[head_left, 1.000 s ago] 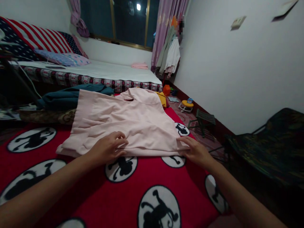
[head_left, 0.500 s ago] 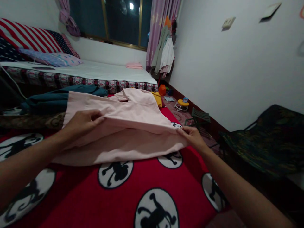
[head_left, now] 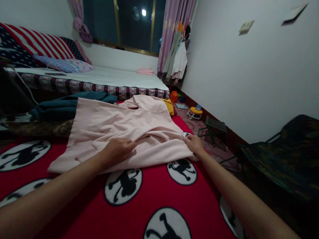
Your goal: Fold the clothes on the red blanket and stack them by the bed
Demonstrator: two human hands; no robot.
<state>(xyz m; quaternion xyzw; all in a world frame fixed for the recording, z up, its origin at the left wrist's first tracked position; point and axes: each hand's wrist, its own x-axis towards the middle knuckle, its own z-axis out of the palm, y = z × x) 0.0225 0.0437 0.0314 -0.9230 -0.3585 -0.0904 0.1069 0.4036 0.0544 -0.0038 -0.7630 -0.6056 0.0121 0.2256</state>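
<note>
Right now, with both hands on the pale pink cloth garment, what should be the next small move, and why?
Perhaps draw the left hand gently away from the right hand, to tighten the pale pink cloth garment, because loose creases show between the hands.

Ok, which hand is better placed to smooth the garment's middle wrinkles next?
Probably the left hand: its fingertips touch the pink garment beside those wrinkles, while the right hand is out at the garment's right end.
</note>
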